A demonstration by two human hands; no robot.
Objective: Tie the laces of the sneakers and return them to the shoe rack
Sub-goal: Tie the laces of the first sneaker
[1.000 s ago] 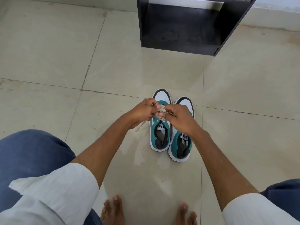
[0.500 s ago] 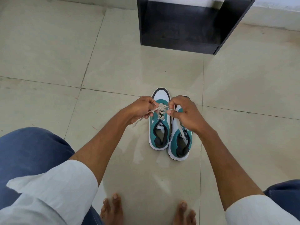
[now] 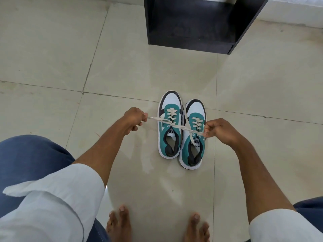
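Two teal, white and black sneakers stand side by side on the tiled floor, toes pointing away from me: the left sneaker (image 3: pixel 169 126) and the right sneaker (image 3: pixel 193 137). Cream laces (image 3: pixel 174 125) of the left sneaker are crossed over its tongue and stretched tight to both sides. My left hand (image 3: pixel 135 118) pinches one lace end to the left of the shoes. My right hand (image 3: pixel 217 128) pinches the other end, held over the right sneaker's outer side. The right sneaker's laces lie loose. The black shoe rack (image 3: pixel 197 23) stands beyond the shoes.
Beige floor tiles (image 3: pixel 52 49) spread around on every side. My bare feet (image 3: pixel 120 224) and blue-clad knees (image 3: pixel 26 163) are at the bottom of the view. A white wall base (image 3: pixel 297 7) runs behind the rack.
My hands were close together over the left sneaker's laces; they have pulled apart sideways, drawing the crossed laces tight.
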